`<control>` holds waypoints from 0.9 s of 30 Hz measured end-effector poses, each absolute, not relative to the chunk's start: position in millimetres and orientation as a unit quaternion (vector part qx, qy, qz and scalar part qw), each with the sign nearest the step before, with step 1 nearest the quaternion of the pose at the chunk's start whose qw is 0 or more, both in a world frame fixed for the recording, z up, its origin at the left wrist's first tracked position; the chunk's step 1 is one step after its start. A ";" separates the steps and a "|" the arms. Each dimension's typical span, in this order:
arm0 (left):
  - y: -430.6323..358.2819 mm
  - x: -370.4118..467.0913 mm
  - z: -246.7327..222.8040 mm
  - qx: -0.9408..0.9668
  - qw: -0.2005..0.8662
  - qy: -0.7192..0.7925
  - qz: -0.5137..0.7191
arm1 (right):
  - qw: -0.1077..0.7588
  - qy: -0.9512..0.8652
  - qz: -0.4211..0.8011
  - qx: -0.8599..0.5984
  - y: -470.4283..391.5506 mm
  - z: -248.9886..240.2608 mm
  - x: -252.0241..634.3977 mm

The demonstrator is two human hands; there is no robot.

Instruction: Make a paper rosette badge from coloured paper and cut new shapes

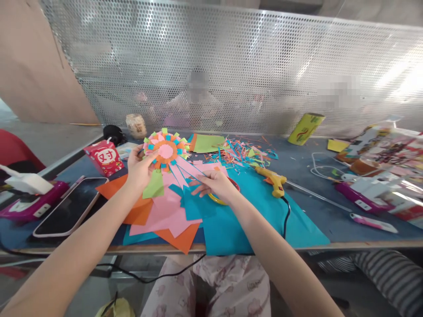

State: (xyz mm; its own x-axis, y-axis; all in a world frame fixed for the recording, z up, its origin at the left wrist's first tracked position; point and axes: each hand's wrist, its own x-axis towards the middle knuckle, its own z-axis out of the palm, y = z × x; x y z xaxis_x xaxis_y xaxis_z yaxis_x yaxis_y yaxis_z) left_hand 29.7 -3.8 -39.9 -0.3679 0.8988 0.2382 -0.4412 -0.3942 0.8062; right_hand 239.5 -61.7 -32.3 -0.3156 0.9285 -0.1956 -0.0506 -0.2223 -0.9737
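My left hand [140, 163] is closed on the left edge of a paper rosette [165, 152], raised over the table. The rosette has a pink centre, an orange ring and a fringe of pink, blue, green and orange tabs. Pink paper ribbon tails [190, 169] with blue edges hang from its lower right. My right hand [216, 185] pinches the end of one tail between thumb and finger, its other fingers loosely spread. Below the hands lie pink paper [161, 211], orange paper [180, 237] and blue paper [228, 233]. A red and yellow ring [218, 200] is partly hidden behind my right hand.
A yellow glue gun [272, 179] with a black cord rests on the blue paper. Paper scraps [243, 152] are heaped behind it. A glue stick [317, 193] and a pink cutter [373, 222] lie right. A phone [71, 207] and red packet [105, 157] are left.
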 end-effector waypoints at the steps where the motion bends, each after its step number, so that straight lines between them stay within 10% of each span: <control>1: -3.6 29.1 -40.6 0.353 0.445 0.331 0.754 | 0.377 -0.491 0.647 -0.445 -61.6 -32.4 240.1; 12: -3.6 24.9 -42.2 0.417 0.476 0.432 0.643 | 0.405 -0.551 0.429 -0.590 -80.4 -29.9 291.0; 17: -1.0 15.8 -54.2 0.517 0.384 0.559 0.522 | 0.209 -0.551 0.078 -0.804 -100.1 -26.6 340.5; 21: -6.3 9.0 -55.3 0.639 0.133 0.612 0.447 | 0.087 -0.481 0.022 -0.872 -106.7 -24.4 357.9; 24: -18.2 13.7 -47.5 0.749 0.021 0.524 0.404 | 0.091 -0.451 -0.017 -0.888 -107.3 -24.9 360.2; 27: -31.5 26.6 -41.7 0.876 0.125 0.358 0.297 | 0.100 -0.395 -0.044 -0.912 -102.2 -30.6 364.4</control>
